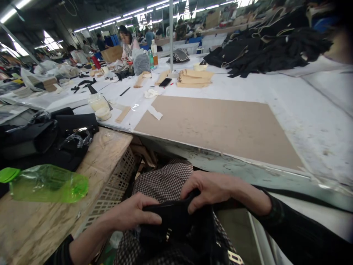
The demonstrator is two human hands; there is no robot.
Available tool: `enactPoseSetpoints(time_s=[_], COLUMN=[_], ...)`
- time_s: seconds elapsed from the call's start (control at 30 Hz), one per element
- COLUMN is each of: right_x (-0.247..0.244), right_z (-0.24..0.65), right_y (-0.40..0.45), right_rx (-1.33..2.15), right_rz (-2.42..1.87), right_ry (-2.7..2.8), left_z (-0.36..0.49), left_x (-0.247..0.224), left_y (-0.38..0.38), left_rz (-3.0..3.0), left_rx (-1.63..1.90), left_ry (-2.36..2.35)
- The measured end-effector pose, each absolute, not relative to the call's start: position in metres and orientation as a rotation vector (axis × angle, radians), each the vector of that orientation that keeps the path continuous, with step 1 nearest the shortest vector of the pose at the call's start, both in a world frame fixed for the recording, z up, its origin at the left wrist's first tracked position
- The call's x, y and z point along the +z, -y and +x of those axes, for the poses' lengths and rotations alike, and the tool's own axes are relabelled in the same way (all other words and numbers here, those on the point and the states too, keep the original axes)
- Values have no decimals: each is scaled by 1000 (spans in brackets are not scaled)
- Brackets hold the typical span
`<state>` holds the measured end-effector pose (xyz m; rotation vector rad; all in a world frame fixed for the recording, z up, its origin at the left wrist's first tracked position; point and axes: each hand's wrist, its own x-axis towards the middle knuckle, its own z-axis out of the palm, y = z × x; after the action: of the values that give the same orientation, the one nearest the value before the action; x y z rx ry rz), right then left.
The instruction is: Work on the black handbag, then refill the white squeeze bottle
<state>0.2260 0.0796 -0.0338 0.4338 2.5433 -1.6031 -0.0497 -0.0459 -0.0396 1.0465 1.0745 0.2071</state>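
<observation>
A black bag [176,224] with gold-coloured metal fittings rests on my lap, over a checked cloth. Its upper edge is gripped at the left by my left hand [135,211], thumb on the near side and fingers partly hidden behind. Further right, my right hand [205,189] pinches the same edge between thumb and fingers. A gold buckle [234,257] shows at the bottom of the view. The lower part of the bag is dark and runs out of the frame.
A brown board [220,125] lies on the white table ahead. On the wooden surface at left are a green plastic bottle [49,184] and black bags [33,136]. Black pieces [264,48] are heaped at the back right. A person [129,44] sits across the table.
</observation>
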Motion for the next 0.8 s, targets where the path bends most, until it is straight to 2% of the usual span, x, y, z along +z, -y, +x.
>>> enactPoseSetpoints(time_s=[0.2,0.33,0.43,0.57,0.8], right_x=[-21,-24,-31,-39,-45], right_z=[202,186,184,196,222], right_y=[-60,-49,-51,-68,-97], right_rx=[-1007,-784,-915,-1188,-1340], right_rz=[414,358,308,265,377], right_ry=[-2886,-2869,-2906,-2847,-2724], left_z=[-45,-34,-34,-42,-49], left_x=[-38,-29,-28,-34,-47], left_y=[28,20,17,17,17], left_rz=[1069,1443,1515,1330,1110], left_rx=[159,85,68,63,134], left_ry=[-1107,-1065,-1025,-1020,-1083])
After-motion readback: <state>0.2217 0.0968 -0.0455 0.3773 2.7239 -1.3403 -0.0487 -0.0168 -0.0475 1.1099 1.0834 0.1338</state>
